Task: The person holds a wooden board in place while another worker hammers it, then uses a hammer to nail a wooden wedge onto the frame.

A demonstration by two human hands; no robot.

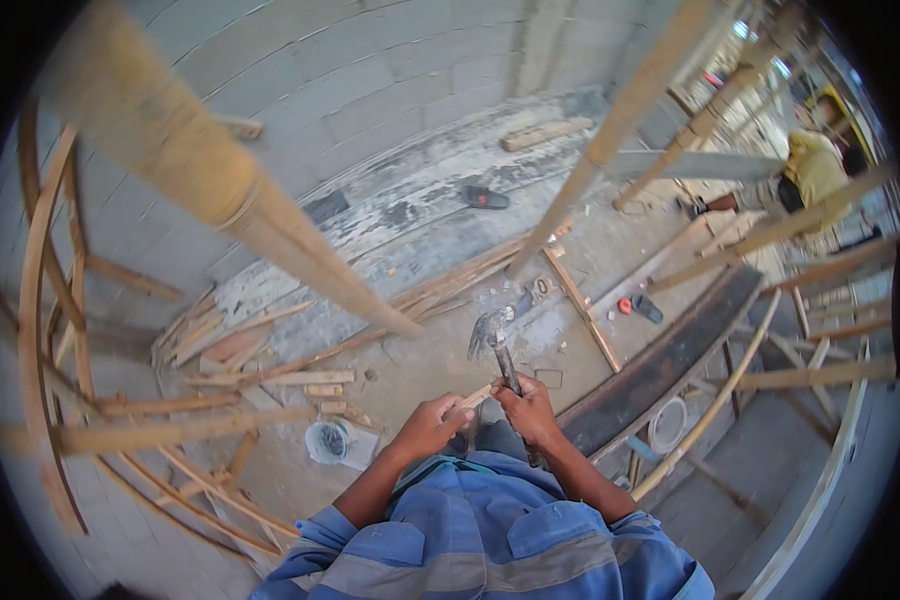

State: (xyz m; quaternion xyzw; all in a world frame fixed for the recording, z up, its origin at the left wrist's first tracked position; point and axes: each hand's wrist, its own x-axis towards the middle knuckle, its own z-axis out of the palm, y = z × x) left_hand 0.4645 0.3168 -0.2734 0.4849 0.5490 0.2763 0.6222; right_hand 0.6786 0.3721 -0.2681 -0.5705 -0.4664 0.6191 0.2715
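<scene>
A claw hammer (pixel 507 368) with a dark handle is gripped in my right hand (pixel 528 408), its worn grey head pointing up and away from me. My left hand (pixel 429 427) is closed on a short thin strip of wood (pixel 478 396), whose far end reaches close to my right hand. Both hands are in front of my body, above the floor. Whether the right fingers also touch the strip, I cannot tell.
Thick bamboo poles (pixel 240 200) slant around me. A white bucket (pixel 327 440) stands at left, near wood offcuts. A dark curved beam (pixel 660 370) lies at right. Slippers (pixel 485 197) rest on weathered planks (pixel 370 230). Another person in yellow (pixel 815 180) is at far right.
</scene>
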